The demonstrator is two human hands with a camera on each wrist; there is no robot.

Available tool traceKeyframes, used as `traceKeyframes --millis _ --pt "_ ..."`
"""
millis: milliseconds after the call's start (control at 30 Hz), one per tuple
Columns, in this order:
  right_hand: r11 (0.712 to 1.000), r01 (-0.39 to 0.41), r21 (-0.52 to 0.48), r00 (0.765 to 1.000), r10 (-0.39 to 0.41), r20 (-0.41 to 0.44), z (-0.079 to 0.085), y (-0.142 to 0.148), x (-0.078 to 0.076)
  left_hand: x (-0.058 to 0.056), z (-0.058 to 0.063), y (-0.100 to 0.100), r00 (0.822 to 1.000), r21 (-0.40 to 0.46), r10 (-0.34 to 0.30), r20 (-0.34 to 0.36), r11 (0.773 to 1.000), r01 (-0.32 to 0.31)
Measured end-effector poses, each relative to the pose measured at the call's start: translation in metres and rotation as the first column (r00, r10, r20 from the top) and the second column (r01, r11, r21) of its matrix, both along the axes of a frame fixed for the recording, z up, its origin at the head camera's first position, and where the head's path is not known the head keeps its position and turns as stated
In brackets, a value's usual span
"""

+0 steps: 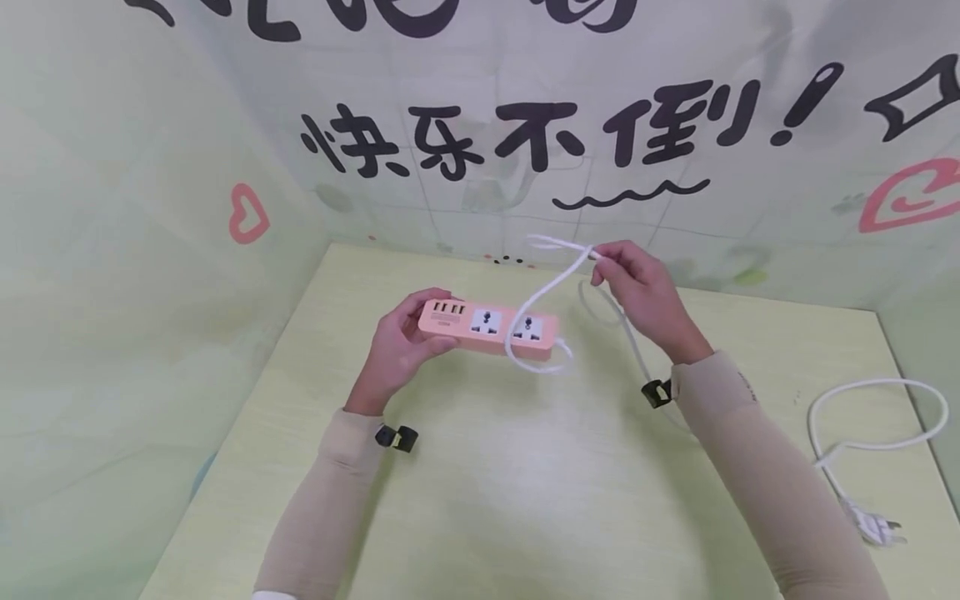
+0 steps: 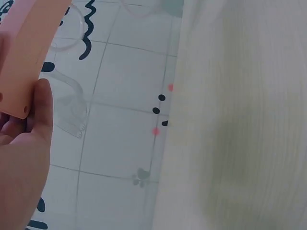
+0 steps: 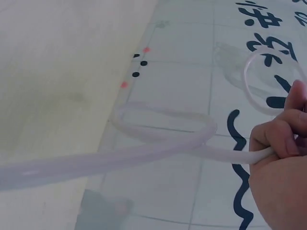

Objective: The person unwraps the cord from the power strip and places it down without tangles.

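My left hand grips the left end of a pink power strip, thumb along its near side, and holds it above the table. The strip shows several USB ports and two white sockets. In the left wrist view, the power strip stands between the fingers and thumb. A white power cord leaves the strip's right end and loops across its front. My right hand pinches this cord up and to the right of the strip. In the right wrist view, the cord runs into the curled fingers, with a loop beside them.
The cord's far part lies in a loop on the right of the pale table, ending in a white plug. Behind the table hangs a printed backdrop with black lettering. Another pale sheet covers the left side.
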State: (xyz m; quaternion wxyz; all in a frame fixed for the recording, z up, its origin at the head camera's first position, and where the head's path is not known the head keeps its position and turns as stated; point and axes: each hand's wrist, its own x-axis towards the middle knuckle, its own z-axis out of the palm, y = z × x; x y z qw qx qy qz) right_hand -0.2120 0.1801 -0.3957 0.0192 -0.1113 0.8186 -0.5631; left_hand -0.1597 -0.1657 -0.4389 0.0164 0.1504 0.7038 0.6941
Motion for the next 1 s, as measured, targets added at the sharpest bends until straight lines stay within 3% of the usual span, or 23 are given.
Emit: traceKeyframes --millis 133,267,433,567,733,867,933,1000 --pt "0.996 -0.084 -0.035 0.996 0.082 -0.035 0.011 0.008 0.008 -0.005 -0.008 -0.007 0.994 -0.051 0.105 0.013 0.993 -0.105" --pt "0.975 -0.221 0.01 0.975 0.221 -0.011 0.013 0.012 0.016 -0.01 -0.014 -0.011 0.972 -0.04 0.23 0.045 0.973 -0.228" --pt "0.927 -0.344 0.15 0.936 0.326 0.133 0.004 0.014 0.021 -0.015 -0.017 -0.016 0.925 0.053 0.373 0.077 0.925 -0.377" --pt "0.863 -0.425 0.274 0.903 0.381 0.2 -0.01 0.017 0.018 -0.016 -0.018 -0.024 0.881 0.153 0.465 0.085 0.868 -0.473" --pt "0.794 -0.428 0.432 0.904 0.374 0.208 -0.03 0.024 0.011 -0.015 -0.016 -0.04 0.851 0.224 0.52 0.073 0.823 -0.522" --pt "0.767 -0.396 0.505 0.918 0.346 0.194 -0.045 0.032 0.007 -0.011 -0.013 -0.054 0.824 0.218 0.561 0.08 0.797 -0.564" --pt "0.76 -0.39 0.52 0.92 0.34 0.194 -0.054 0.035 0.006 -0.007 -0.014 -0.058 0.816 0.203 0.57 0.097 0.791 -0.577" --pt "0.758 -0.387 0.525 0.922 0.338 0.191 -0.061 0.036 0.006 -0.004 -0.019 -0.059 0.819 0.171 0.562 0.117 0.801 -0.574"
